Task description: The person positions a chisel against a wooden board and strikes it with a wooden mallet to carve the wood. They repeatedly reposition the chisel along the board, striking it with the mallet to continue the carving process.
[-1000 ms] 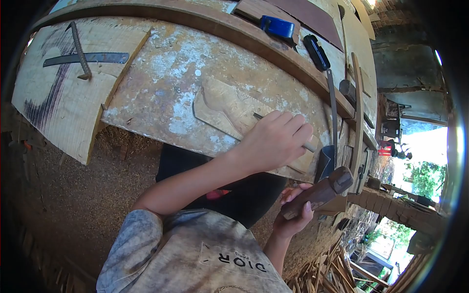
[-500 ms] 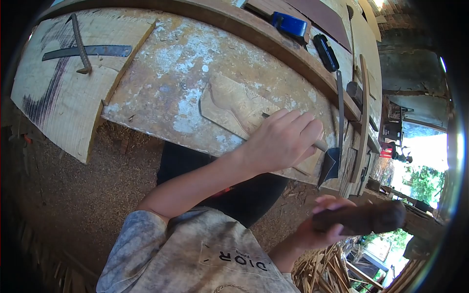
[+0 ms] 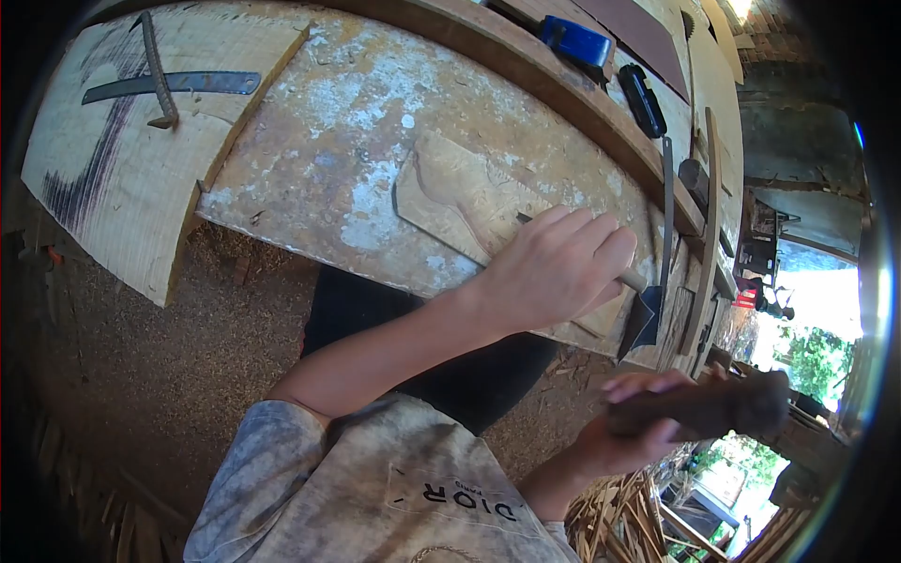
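My left hand (image 3: 563, 267) is closed around a chisel (image 3: 634, 280), its handle end sticking out on the right and its dark blade tip on the left. Under this hand lies a flat wooden board (image 3: 450, 192) with a curved shape carved into its surface. In my right hand (image 3: 638, 427) is a thick dark wooden mallet (image 3: 718, 405), somewhat blurred, held in the air off the bench's near edge. Mallet and chisel are apart. The carved board rests on the paint-spotted workbench (image 3: 310, 159), partly covered by my left hand and forearm.
A pale plank (image 3: 113, 178) on the left carries a metal strip (image 3: 174, 87) and a bent metal rod (image 3: 156, 70). A long wooden rail (image 3: 563, 89) crosses the bench behind the board. Beyond it sit a blue tool (image 3: 574, 45) and a black case (image 3: 643, 101). Wood scraps (image 3: 610, 516) lie lower right.
The view has shifted slightly, so the bench things appear a little further right. The mallet in my right hand sits slightly higher in view. Both hands keep their grips.
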`<state>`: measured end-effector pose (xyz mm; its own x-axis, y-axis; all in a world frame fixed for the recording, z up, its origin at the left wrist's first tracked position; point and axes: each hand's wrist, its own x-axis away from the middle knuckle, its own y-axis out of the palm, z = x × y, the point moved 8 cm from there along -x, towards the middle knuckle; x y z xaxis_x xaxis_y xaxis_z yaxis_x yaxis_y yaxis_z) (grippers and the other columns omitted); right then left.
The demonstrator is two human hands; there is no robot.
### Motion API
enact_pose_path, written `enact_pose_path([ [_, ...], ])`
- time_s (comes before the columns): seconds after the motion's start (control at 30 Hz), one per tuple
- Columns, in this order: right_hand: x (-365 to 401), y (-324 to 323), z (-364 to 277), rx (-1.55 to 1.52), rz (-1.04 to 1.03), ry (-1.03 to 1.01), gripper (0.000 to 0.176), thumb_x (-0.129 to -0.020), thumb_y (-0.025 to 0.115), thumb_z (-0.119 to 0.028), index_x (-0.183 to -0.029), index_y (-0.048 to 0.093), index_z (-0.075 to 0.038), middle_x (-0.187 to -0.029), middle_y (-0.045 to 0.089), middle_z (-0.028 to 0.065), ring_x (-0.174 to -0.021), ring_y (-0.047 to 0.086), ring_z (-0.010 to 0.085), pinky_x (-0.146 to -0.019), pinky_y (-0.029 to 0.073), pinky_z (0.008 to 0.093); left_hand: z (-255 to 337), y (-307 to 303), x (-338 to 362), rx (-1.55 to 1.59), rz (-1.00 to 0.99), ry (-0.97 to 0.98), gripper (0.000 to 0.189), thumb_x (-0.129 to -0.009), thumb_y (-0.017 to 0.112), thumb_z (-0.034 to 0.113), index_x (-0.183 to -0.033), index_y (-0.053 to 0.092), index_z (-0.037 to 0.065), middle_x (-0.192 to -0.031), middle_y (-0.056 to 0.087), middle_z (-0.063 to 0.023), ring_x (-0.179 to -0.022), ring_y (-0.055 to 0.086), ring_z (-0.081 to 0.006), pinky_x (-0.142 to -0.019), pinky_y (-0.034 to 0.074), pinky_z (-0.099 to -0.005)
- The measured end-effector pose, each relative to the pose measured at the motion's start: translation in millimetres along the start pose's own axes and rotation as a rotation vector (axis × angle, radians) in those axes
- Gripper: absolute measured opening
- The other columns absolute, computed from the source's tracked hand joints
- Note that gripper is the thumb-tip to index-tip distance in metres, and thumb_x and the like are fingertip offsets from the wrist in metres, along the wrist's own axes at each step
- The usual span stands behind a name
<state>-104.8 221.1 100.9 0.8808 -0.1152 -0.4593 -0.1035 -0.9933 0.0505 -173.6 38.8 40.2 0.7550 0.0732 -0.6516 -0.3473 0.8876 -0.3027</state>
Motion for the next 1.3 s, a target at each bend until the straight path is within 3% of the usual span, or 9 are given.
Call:
enact_pose_path([
  [0.2,19,9,39,0.589,-0.206,0.189,0.077,-0.097,0.072,-0.041,-0.152,0.037,0.001,-0.098,0.064,0.0132,-0.063,0.063,0.0167,-0.055,0.052,0.0281,0,2,0,-0.055,0.034,0.026,0.037,-0.075,0.084,0.018,-0.097,0.055,0.009,-0.091,0.059,-0.0070,-0.087,0.065,-0.0269,-0.076,0.050,-0.0399],
  [0.23,27,13,40,0.344,-0.134,0.407,0.081,-0.094,0.077,-0.038,-0.152,0.034,0.000,-0.099,0.065,0.0139,-0.066,0.064,0.0174,-0.058,0.052,0.0286,1,3,1,-0.064,0.021,0.030,0.038,-0.075,0.084,0.019,-0.097,0.055,0.009,-0.091,0.059,-0.0070,-0.087,0.064,-0.0268,-0.076,0.050,-0.0397],
  [0.33,11,1,18,0.030,0.047,0.078,0.083,-0.094,0.078,-0.038,-0.153,0.033,0.000,-0.097,0.065,0.0137,-0.064,0.062,0.0172,-0.060,0.055,0.0321,2,2,3,-0.082,-0.010,0.025,0.040,-0.074,0.084,0.020,-0.097,0.054,0.009,-0.091,0.058,-0.0071,-0.087,0.064,-0.0266,-0.077,0.049,-0.0394],
  [0.47,33,21,55,0.453,-0.148,0.474,0.082,-0.096,0.074,-0.040,-0.150,0.032,0.004,-0.086,0.065,0.0110,-0.063,0.065,0.0205,-0.060,0.057,0.0338,1,8,1,-0.086,-0.047,0.028,0.042,-0.073,0.085,0.021,-0.098,0.054,0.009,-0.092,0.058,-0.0072,-0.087,0.064,-0.0264,-0.078,0.049,-0.0397],
  [0.7,15,8,38,0.022,0.124,0.094,0.075,-0.093,0.076,-0.040,-0.143,0.042,0.005,-0.089,0.064,0.0119,-0.067,0.065,0.0198,-0.059,0.057,0.0323,0,8,1,-0.102,-0.086,0.012,0.041,-0.075,0.084,0.022,-0.100,0.055,0.008,-0.094,0.059,-0.0068,-0.089,0.064,-0.0263,-0.080,0.049,-0.0396],
  [0.77,35,24,68,0.237,-0.235,0.643,0.071,-0.098,0.067,-0.041,-0.146,0.040,0.004,-0.091,0.061,0.0117,-0.065,0.060,0.0186,-0.061,0.054,0.0300,-1,11,0,-0.126,-0.102,0.018,0.041,-0.075,0.084,0.022,-0.100,0.056,0.008,-0.094,0.060,-0.0071,-0.090,0.064,-0.0263,-0.080,0.049,-0.0395],
  [0.93,21,10,51,-0.022,0.099,0.254,0.070,-0.099,0.064,-0.040,-0.148,0.039,0.003,-0.093,0.060,0.0119,-0.070,0.061,0.0184,-0.064,0.054,0.0306,-2,11,5,-0.152,-0.137,-0.017,0.040,-0.078,0.084,0.023,-0.103,0.057,0.007,-0.096,0.060,-0.0076,-0.093,0.064,-0.0264,-0.082,0.049,-0.0395],
  [1.07,46,25,75,0.077,-0.231,0.719,0.071,-0.098,0.066,-0.040,-0.147,0.039,0.003,-0.092,0.061,0.0131,-0.069,0.062,0.0190,-0.063,0.054,0.0308,-5,16,4,-0.216,-0.189,0.001,0.038,-0.081,0.082,0.023,-0.106,0.058,0.007,-0.097,0.061,-0.0073,-0.095,0.064,-0.0257,-0.085,0.048,-0.0390],
  [1.3,28,-1,62,0.033,0.022,0.475,0.068,-0.103,0.057,-0.043,-0.149,0.039,0.004,-0.085,0.056,0.0089,-0.062,0.058,0.0170,-0.059,0.050,0.0289,-6,25,7,-0.358,-0.293,0.038,0.028,-0.086,0.078,0.022,-0.103,0.060,0.008,-0.098,0.061,-0.0061,-0.096,0.063,-0.0247,-0.085,0.048,-0.0386],
])
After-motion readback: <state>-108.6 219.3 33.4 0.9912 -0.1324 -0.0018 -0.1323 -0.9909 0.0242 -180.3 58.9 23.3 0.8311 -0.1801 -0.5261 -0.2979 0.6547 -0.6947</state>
